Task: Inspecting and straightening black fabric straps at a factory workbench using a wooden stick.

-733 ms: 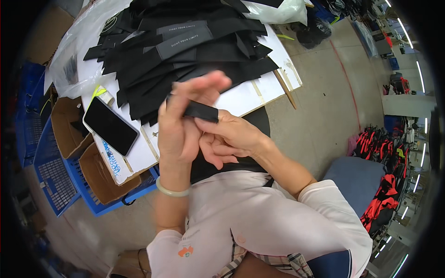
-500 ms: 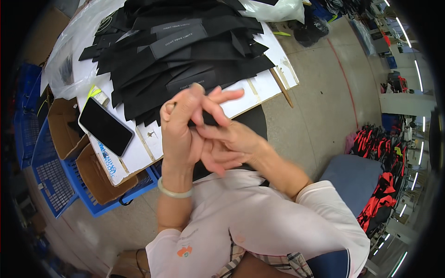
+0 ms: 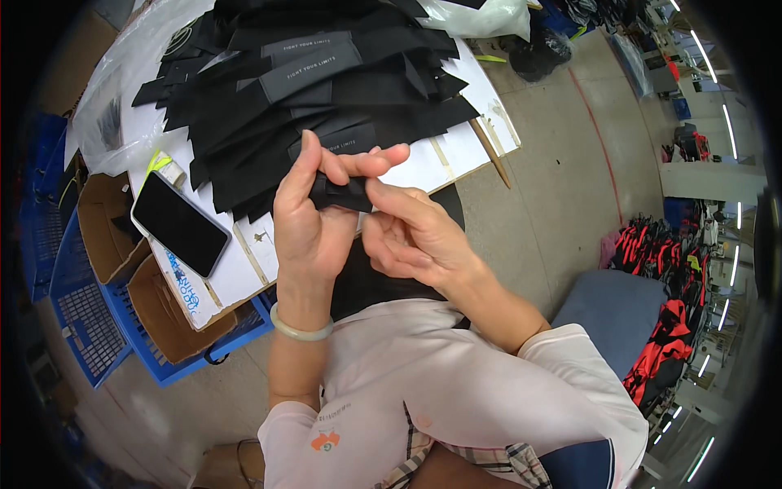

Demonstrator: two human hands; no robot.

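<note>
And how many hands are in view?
2: the left hand at the left end of the black strip, the right hand pinching its right end. Any others may be hidden in the background.

Flat black fabric strips (image 3: 277,102) lie heaped on the straight-edged white surface (image 3: 232,273). A rectangular black-screened phone (image 3: 180,223) lies left of the heap's near end; a clear plastic bag (image 3: 106,122) lies behind the phone. Left of the surface, brown cardboard boxes (image 3: 167,322) sit in a blue plastic crate (image 3: 183,372). Before the heap, a short black fabric band (image 3: 346,196) runs between the left fingers (image 3: 362,165) and right fingers (image 3: 397,201).
</note>
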